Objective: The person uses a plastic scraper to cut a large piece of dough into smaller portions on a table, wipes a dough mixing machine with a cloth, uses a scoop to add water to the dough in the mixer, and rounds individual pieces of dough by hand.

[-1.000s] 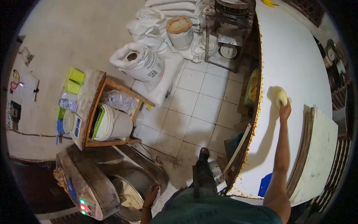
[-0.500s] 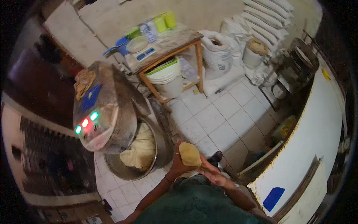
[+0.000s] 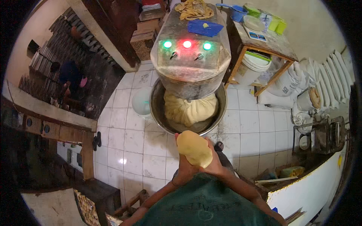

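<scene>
The dough lump [image 3: 193,148] is now brought from the tabletop [image 3: 305,197], clasped by both hands [image 3: 184,167]. Beyond them, the bowl [image 3: 158,109] is faced

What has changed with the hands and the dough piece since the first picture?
The dough piece has moved leftward from the white table, where the right hand held it, to before the mixer bowl. The left hand has come away from the bowl's side and now holds it too. The view has turned left. Unchanged: the large dough mass in the bowl and the lit panel lights.
</scene>
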